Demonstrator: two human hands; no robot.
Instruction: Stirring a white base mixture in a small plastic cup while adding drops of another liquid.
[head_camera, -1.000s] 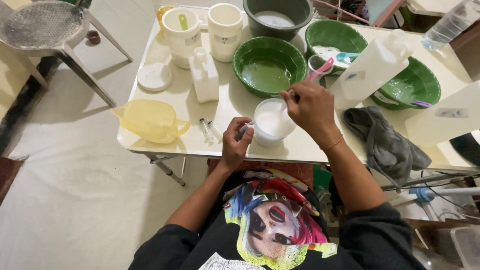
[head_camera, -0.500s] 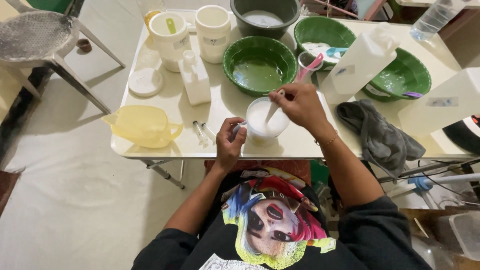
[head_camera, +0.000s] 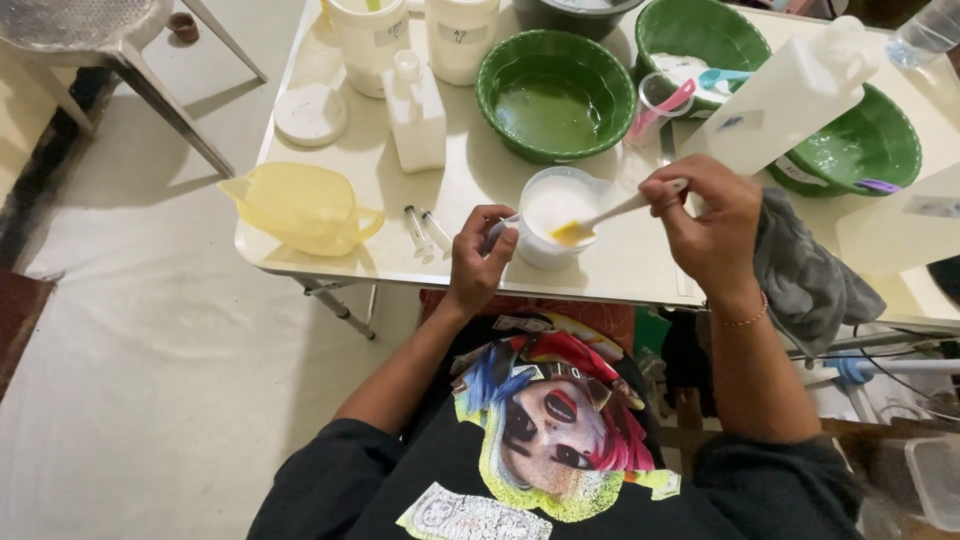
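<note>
Mid-stir, looks like: left hand (head_camera: 478, 262) clamps handle of small white plastic cup (head_camera: 553, 215), right hand (head_camera: 708, 222) pinches white spatula (head_camera: 610, 214), yellowish blob on tip. Next probably needs cup steady.

My cup (head_camera: 552, 215) and spoon (head_camera: 612, 212) look like smooth white plastic. The green bowl (head_camera: 556, 95) is glossy plastic, the grey rag (head_camera: 805, 280) soft matt cloth, the counter (head_camera: 470, 180) smooth.

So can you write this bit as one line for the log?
left hand: grips white cup handle | right hand: holds white spoon, yellow tip in cup | table: two syringes beside cup
</note>
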